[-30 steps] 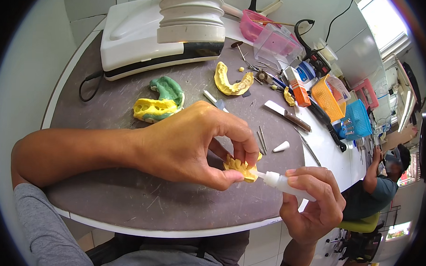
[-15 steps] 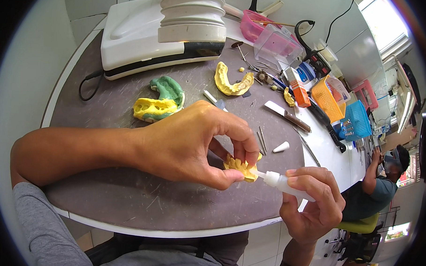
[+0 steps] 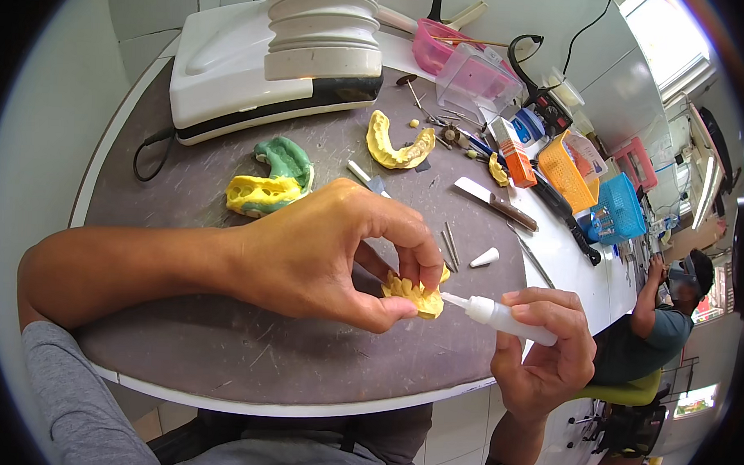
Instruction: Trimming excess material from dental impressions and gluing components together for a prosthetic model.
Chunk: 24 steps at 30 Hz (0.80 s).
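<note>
My left hand point(image 3: 330, 251) reaches across the bench, its thumb and fingers closed on a yellow plaster dental model point(image 3: 424, 303) with a row of teeth. Between the fingers of my right hand point(image 3: 548, 357) is a white squeeze bottle point(image 3: 512, 321), tilted with its thin nozzle pointing left. The nozzle tip is at the model's right edge; whether it touches, I cannot tell. A white cone-shaped cap point(image 3: 485, 258) lies just beyond the bottle, beside thin metal rods point(image 3: 451, 245). Farther off are a horseshoe-shaped yellow plaster model point(image 3: 398, 150) and a green and yellow dental impression point(image 3: 268, 194).
A white machine point(image 3: 238, 80) with a ribbed hose point(image 3: 323, 34) stands at the back left. A wooden-handled knife point(image 3: 514, 213), an orange and white box point(image 3: 514, 155), a yellow basket point(image 3: 567, 174) and a blue basket point(image 3: 617, 210) lie to the right. Another person point(image 3: 660, 324) sits at far right.
The bottle has drawn back slightly from the model, so more of its nozzle shows. My left hand keeps its hold on the model. The whole view has shifted a little.
</note>
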Available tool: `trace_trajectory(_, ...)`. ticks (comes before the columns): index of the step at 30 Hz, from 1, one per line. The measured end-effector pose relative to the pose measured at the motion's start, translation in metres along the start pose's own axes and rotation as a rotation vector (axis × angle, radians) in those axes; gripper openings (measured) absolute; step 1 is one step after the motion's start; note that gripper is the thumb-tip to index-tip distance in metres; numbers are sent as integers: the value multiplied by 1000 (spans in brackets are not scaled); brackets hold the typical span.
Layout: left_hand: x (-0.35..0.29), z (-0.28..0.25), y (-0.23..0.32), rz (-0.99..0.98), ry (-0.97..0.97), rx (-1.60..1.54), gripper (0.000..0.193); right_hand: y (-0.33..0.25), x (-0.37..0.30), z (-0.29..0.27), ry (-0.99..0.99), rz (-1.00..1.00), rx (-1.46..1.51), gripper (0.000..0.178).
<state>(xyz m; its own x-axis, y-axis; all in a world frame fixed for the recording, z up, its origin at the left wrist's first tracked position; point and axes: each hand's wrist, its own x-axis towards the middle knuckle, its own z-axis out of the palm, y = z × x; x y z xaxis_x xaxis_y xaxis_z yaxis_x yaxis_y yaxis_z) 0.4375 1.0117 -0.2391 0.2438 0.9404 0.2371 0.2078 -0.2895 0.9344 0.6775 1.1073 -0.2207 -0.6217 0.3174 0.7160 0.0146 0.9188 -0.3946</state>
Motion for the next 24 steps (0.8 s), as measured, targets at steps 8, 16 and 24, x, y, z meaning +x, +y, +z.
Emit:
trace_trajectory(8,0,0,-2,-5,5,-33,22,1,4,3,-52,-50,3,31)
trace_trajectory(16,0,-1,-2,-3,-8,-21,23,1,5,5,-60,-62,7,31)
trace_trajectory(24,0,-1,-4,12,-6,-17,23,4,1,4,-30,-32,26,30)
